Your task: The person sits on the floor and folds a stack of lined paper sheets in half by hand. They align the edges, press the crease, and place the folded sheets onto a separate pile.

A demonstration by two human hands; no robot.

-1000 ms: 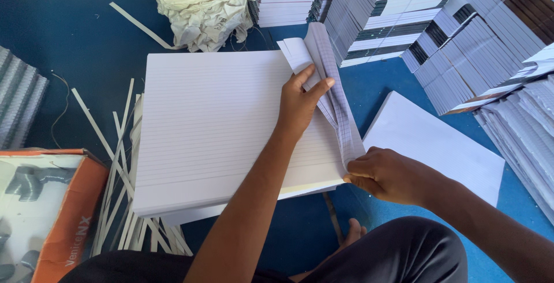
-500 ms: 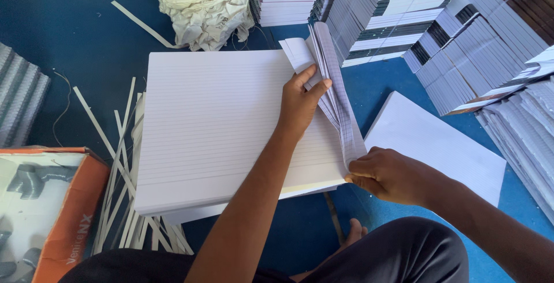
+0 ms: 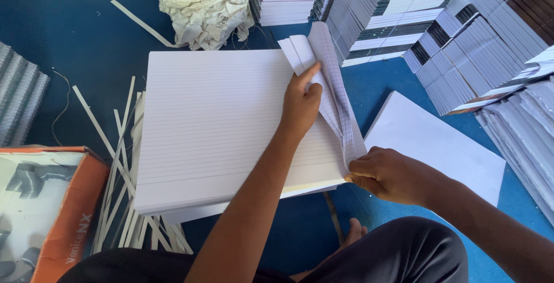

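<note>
Orange box (image 3: 52,213) cut by left and bottom edges; right hand's (image 3: 392,176) fingertips behind lifted sheets (image 3: 337,104).
</note>
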